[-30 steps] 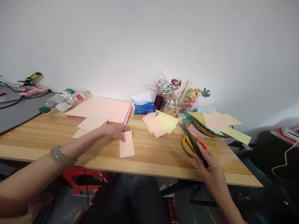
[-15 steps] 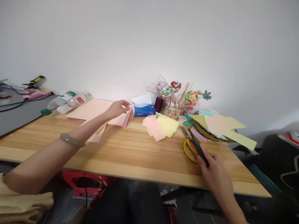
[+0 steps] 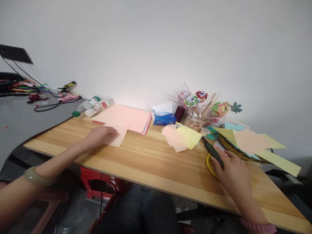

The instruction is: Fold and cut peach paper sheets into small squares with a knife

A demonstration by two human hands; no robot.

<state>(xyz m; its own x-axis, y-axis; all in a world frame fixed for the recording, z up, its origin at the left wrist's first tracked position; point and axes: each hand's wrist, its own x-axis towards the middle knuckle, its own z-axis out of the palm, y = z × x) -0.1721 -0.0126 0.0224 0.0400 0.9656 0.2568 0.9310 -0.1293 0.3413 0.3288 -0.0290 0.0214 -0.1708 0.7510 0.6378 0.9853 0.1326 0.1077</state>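
Note:
My left hand (image 3: 101, 137) is over a loose pale pink sheet of paper (image 3: 122, 130). Its fingers are smeared by motion, so their grip on the sheet cannot be made out. Behind that sheet lies a stack of coloured paper (image 3: 136, 117), pink on top. My right hand (image 3: 232, 170) is closed around a dark green slim tool (image 3: 211, 150), shaped like a utility knife. Beneath it, a yellow-handled tool (image 3: 210, 165) rests on the table, partly hidden by the hand. Small pink and yellow paper pieces (image 3: 181, 138) lie left of the right hand.
Two plastic bottles (image 3: 91, 103) lie at the back left. A blue tissue pack (image 3: 163, 117), a dark thread spool (image 3: 179, 113) and a jar (image 3: 193, 123) with paper flowers stand along the wall. A basket (image 3: 235, 149) topped with paper sits right. A red stool (image 3: 97, 183) is below.
My left hand has moved back from the stack's right edge to the loose pink sheet. The right hand keeps the dark tool, now lower over the yellow-handled one. The view has shifted left.

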